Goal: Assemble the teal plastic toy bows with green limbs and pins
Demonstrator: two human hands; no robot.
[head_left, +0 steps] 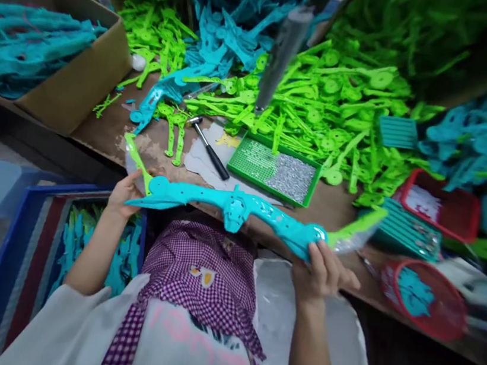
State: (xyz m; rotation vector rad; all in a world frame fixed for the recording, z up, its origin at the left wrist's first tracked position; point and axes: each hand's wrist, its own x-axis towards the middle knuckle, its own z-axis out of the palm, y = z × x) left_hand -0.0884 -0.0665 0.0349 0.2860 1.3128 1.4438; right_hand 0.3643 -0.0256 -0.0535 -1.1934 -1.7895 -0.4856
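Observation:
A blue toy bow (206, 195) with lime green tips spans the space in front of me, held level above the lap at the table's near edge. Round its left end, where a green limb joins, my left hand (126, 194) is closed. My right hand (319, 270) grips the other end near the round joint, thumb and fingers on the blue plastic. Just beyond the bow lie a hammer (210, 151) with a black handle and a green tray (294, 177) of small metal pieces. Another blue bow part (158, 99) rests on the table behind them.
Piles of green plastic limbs (317, 96) and blue parts (226, 42) cover the back. A cardboard box (83, 68) stands left. A grey vertical rod (282, 56) comes down mid-table. Right are red containers (438, 304) and a teal basket (411, 234); a blue crate (11, 272) sits lower left.

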